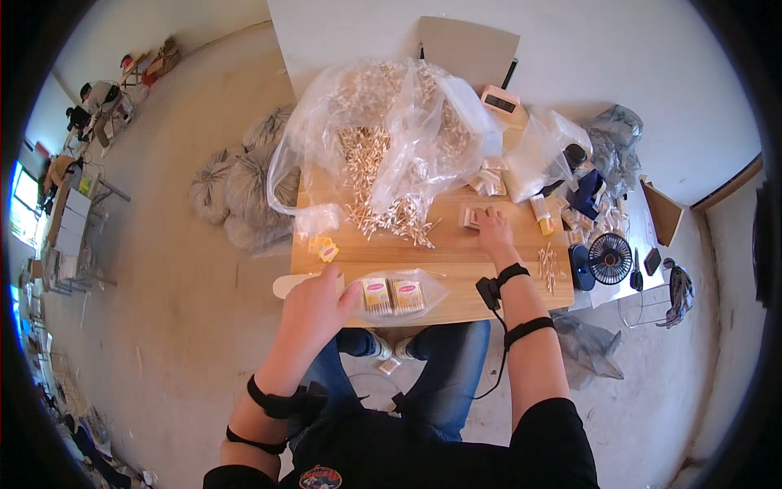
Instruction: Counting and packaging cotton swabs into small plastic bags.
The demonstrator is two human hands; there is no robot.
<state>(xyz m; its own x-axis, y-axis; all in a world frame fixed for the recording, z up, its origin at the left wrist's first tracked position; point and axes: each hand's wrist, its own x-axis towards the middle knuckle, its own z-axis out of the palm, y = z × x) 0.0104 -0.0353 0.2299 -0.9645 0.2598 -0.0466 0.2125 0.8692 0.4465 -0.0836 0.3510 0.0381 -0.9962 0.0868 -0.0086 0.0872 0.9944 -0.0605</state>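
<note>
A clear plastic bag (433,292) lies at the table's front edge, with two small packs of cotton swabs (393,296) side by side in it. My left hand (314,301) is at the bag's left end, thumb against the plastic; its other fingers curl underneath and are partly hidden. Farther right, my right hand (494,231) closes its fingertips on another small pack of cotton swabs (468,218) on the tabletop. Loose cotton swabs (395,220) spill from a large clear bag (326,106) at the back. Yellow cards (324,248) lie beyond my left hand.
Scattered swabs (550,269) lie on the wooden table (456,269) at right. Beyond its right edge are a black fan (609,259), scissors (635,277) and wrapped packs. A pink clock (499,100) stands at the back. Grey sacks (244,191) are on the floor at left. People sit farther off.
</note>
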